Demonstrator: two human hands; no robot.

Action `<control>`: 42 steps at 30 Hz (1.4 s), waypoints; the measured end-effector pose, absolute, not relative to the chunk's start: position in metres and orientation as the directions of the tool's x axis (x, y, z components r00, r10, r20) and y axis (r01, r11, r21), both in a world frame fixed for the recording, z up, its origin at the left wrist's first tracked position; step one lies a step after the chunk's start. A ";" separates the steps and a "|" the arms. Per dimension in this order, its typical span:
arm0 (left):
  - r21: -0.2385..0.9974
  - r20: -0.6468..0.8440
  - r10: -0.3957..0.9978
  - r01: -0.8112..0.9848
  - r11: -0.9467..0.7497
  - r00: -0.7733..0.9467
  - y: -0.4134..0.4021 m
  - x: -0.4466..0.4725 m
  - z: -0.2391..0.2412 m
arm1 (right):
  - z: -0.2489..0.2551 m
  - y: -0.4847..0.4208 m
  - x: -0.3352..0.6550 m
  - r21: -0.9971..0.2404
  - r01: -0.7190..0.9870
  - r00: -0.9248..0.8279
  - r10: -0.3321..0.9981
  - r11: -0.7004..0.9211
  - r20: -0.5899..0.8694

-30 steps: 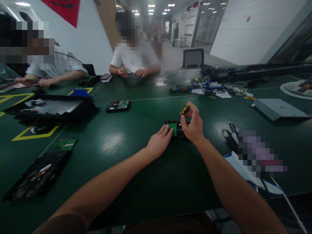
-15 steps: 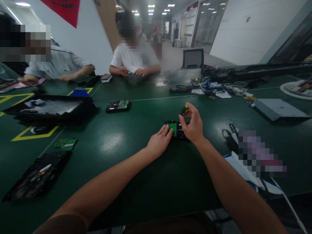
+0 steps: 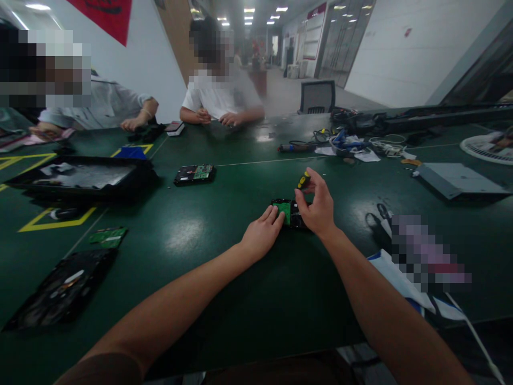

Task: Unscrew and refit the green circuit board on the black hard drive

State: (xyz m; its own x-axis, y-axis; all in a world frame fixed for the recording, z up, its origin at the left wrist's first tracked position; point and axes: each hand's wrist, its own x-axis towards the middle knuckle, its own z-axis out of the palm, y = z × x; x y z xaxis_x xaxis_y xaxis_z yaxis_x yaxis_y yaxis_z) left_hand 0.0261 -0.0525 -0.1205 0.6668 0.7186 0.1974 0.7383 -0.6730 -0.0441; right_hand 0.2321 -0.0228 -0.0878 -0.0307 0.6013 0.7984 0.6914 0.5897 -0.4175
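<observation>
A hard drive [image 3: 296, 215] with a green circuit board lies on the table in front of me. My left hand [image 3: 262, 233] holds down its left end, fingers pressed on the board and edge. Between the thumb and fingers of my right hand [image 3: 318, 206] is a screwdriver [image 3: 304, 180] with a black and yellow handle, tilted above the drive's right part. Its shaft and tip are hidden or too small to make out. My right hand covers the drive's right end.
Another drive [image 3: 194, 175] lies farther off. To my left are an opened black casing [image 3: 64, 289], a green circuit board [image 3: 106, 237] and a black tray [image 3: 84, 176]. A grey metal box [image 3: 460, 179] and cables [image 3: 347, 141] lie right. Two people sit across the table.
The screwdriver's handle has turned in my right hand, showing more yellow. My left hand and the drive keep their place. The person at far left has shifted an arm.
</observation>
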 end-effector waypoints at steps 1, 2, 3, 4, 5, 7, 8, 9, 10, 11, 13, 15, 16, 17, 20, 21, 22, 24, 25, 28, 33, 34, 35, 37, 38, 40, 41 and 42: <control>-0.045 0.199 0.719 0.739 -0.672 0.666 -0.053 0.026 -0.121 | -0.088 -0.023 0.232 -0.420 0.686 -0.031 0.600 0.594 0.799; -0.045 0.200 0.720 0.740 -0.671 0.664 -0.053 0.026 -0.120 | -0.088 -0.023 0.232 -0.421 0.681 -0.031 0.599 0.599 0.800; -0.044 0.202 0.721 0.742 -0.669 0.662 -0.053 0.026 -0.120 | -0.087 -0.023 0.232 -0.422 0.678 -0.032 0.598 0.602 0.801; -0.043 0.204 0.723 0.744 -0.667 0.660 -0.053 0.026 -0.120 | -0.087 -0.023 0.232 -0.423 0.678 -0.032 0.600 0.601 0.800; -0.041 0.206 0.725 0.746 -0.665 0.657 -0.054 0.026 -0.120 | -0.087 -0.023 0.232 -0.424 0.680 -0.032 0.603 0.598 0.797; -0.040 0.207 0.726 0.747 -0.664 0.656 -0.054 0.026 -0.119 | -0.086 -0.024 0.232 -0.425 0.693 -0.031 0.613 0.582 0.790; -0.040 0.206 0.725 0.746 -0.664 0.657 -0.054 0.026 -0.119 | -0.086 -0.024 0.232 -0.425 0.699 -0.031 0.619 0.575 0.785; -0.041 0.206 0.724 0.745 -0.666 0.658 -0.054 0.026 -0.118 | -0.085 -0.025 0.231 -0.425 0.702 -0.031 0.621 0.571 0.783; -0.043 0.204 0.722 0.743 -0.668 0.661 -0.054 0.026 -0.118 | -0.085 -0.025 0.231 -0.424 0.703 -0.031 0.620 0.571 0.784; -0.044 0.202 0.721 0.742 -0.669 0.663 -0.054 0.026 -0.118 | -0.084 -0.025 0.231 -0.423 0.699 -0.032 0.616 0.577 0.787; -0.047 0.199 0.721 0.741 -0.670 0.664 -0.054 0.026 -0.118 | -0.085 -0.025 0.231 -0.425 0.687 -0.032 0.608 0.590 0.793; -0.044 0.200 0.721 0.741 -0.670 0.664 -0.053 0.026 -0.119 | -0.085 -0.025 0.231 -0.428 0.680 -0.030 0.606 0.595 0.795; -0.042 0.202 0.721 0.741 -0.670 0.663 -0.053 0.026 -0.119 | -0.085 -0.025 0.231 -0.429 0.682 -0.028 0.608 0.592 0.794; -0.039 0.206 0.721 0.741 -0.670 0.662 -0.053 0.026 -0.120 | -0.085 -0.025 0.231 -0.429 0.688 -0.025 0.610 0.586 0.792; -0.039 0.215 0.721 0.743 -0.668 0.659 -0.052 0.026 -0.122 | -0.084 -0.025 0.231 -0.426 0.703 -0.024 0.618 0.570 0.786; -0.040 0.217 0.721 0.744 -0.667 0.658 -0.052 0.026 -0.122 | -0.084 -0.026 0.231 -0.426 0.703 -0.027 0.620 0.570 0.784; -0.040 0.217 0.721 0.744 -0.667 0.659 -0.052 0.026 -0.122 | -0.084 -0.026 0.231 -0.425 0.700 -0.031 0.619 0.573 0.785; -0.041 0.217 0.719 0.742 -0.669 0.661 -0.052 0.026 -0.122 | -0.085 -0.025 0.231 -0.427 0.692 -0.034 0.617 0.582 0.786; -0.041 0.215 0.718 0.741 -0.670 0.662 -0.052 0.026 -0.122 | -0.085 -0.024 0.231 -0.428 0.690 -0.032 0.615 0.584 0.788; -0.044 0.208 0.717 0.739 -0.673 0.665 -0.053 0.026 -0.120 | -0.086 -0.024 0.232 -0.427 0.694 -0.025 0.613 0.579 0.790; -0.046 0.199 0.721 0.741 -0.670 0.664 -0.054 0.026 -0.118 | -0.085 -0.025 0.232 -0.421 0.705 -0.032 0.619 0.570 0.785; -0.045 0.198 0.722 0.742 -0.669 0.663 -0.054 0.026 -0.117 | -0.085 -0.025 0.232 -0.420 0.705 -0.032 0.618 0.571 0.786; -0.044 0.197 0.722 0.741 -0.670 0.664 -0.054 0.026 -0.117 | -0.085 -0.025 0.232 -0.419 0.704 -0.032 0.616 0.573 0.787; -0.046 0.194 0.722 0.741 -0.670 0.664 -0.054 0.025 -0.117 | -0.086 -0.024 0.232 -0.416 0.701 -0.035 0.610 0.580 0.791; -0.048 0.192 0.722 0.741 -0.670 0.665 -0.054 0.025 -0.117 | -0.086 -0.024 0.232 -0.415 0.699 -0.036 0.608 0.583 0.793; -0.052 0.190 0.722 0.742 -0.669 0.665 -0.053 0.025 -0.118 | -0.088 -0.023 0.232 -0.418 0.694 -0.031 0.604 0.586 0.796; -0.052 0.190 0.722 0.741 -0.669 0.665 -0.053 0.025 -0.118 | -0.088 -0.022 0.233 -0.421 0.693 -0.026 0.603 0.586 0.797; -0.052 0.192 0.720 0.740 -0.671 0.666 -0.053 0.025 -0.118 | -0.088 -0.022 0.233 -0.425 0.693 -0.019 0.603 0.583 0.797</control>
State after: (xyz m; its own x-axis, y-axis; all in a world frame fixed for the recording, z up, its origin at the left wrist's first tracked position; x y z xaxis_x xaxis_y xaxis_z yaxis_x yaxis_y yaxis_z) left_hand 0.0253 -0.0528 -0.1183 0.6665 0.7203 0.1922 0.7399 -0.6707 -0.0519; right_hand 0.2329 -0.0224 -0.0881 -0.0187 0.6034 0.7972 0.6930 0.5825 -0.4247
